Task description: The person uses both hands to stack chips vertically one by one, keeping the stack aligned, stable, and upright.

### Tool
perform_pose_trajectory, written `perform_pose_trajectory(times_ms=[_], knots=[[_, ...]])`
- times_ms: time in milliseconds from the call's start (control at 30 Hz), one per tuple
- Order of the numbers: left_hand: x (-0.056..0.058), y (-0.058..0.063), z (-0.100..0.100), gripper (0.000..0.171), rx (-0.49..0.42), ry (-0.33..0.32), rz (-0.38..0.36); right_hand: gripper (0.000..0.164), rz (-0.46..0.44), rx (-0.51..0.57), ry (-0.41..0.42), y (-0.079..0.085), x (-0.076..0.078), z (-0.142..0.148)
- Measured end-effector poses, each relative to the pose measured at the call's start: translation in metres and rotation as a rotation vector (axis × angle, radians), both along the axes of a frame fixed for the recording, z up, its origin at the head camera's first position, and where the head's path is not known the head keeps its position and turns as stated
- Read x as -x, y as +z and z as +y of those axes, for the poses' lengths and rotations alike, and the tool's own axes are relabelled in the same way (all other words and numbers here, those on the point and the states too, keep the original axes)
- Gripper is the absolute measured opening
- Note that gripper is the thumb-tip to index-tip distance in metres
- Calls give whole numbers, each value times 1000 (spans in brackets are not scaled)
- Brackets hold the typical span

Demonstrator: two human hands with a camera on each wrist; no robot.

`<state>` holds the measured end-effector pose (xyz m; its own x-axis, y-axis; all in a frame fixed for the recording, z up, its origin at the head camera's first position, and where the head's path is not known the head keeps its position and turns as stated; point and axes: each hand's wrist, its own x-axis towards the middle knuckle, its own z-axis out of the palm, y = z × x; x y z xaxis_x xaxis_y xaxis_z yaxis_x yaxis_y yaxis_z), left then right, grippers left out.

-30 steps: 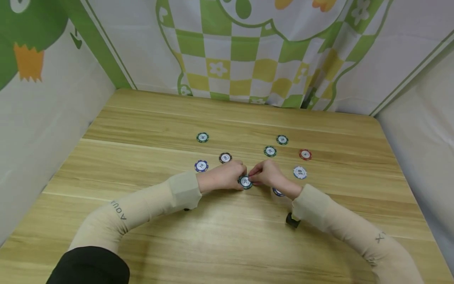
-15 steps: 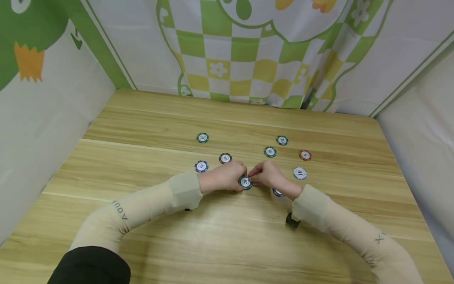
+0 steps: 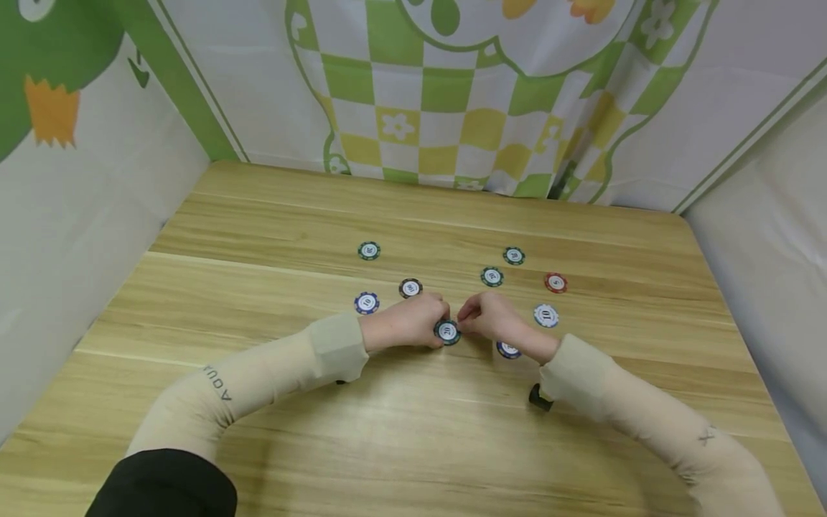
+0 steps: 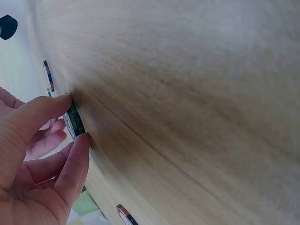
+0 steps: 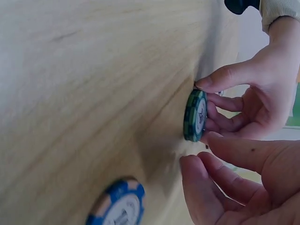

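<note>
On the table (image 3: pixel 413 438) the left hand (image 3: pixel 412 320) pinches a short stack of green poker chips (image 3: pixel 447 332), a 20 on top, while the right hand (image 3: pixel 497 319) — thumb and fingertips narrowly parted — hovers just beside it, near a blue poker chip (image 3: pixel 509 350).

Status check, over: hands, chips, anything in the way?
Left hand pinches green chip stack, 20 on top. Right hand empty, close beside it. Nothing seen between right hand and stack; blue chip lies near right wrist.
</note>
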<state>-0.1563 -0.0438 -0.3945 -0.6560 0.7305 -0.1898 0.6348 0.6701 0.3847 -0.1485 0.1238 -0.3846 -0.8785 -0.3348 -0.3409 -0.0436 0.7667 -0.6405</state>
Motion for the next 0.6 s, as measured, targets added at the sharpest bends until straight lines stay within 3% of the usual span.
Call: perform_pose_trajectory(times_ms=[133,400,600], knots=[[-1,1,0,31,11,5,-6,15,68,-45,53,8,-3,5],[0,0,0,30,15,14,-14,16,178,-142,76,24,-8,22],[-1,0,0,32,19,30,-32,16,191,-159,84,28,-10,35]])
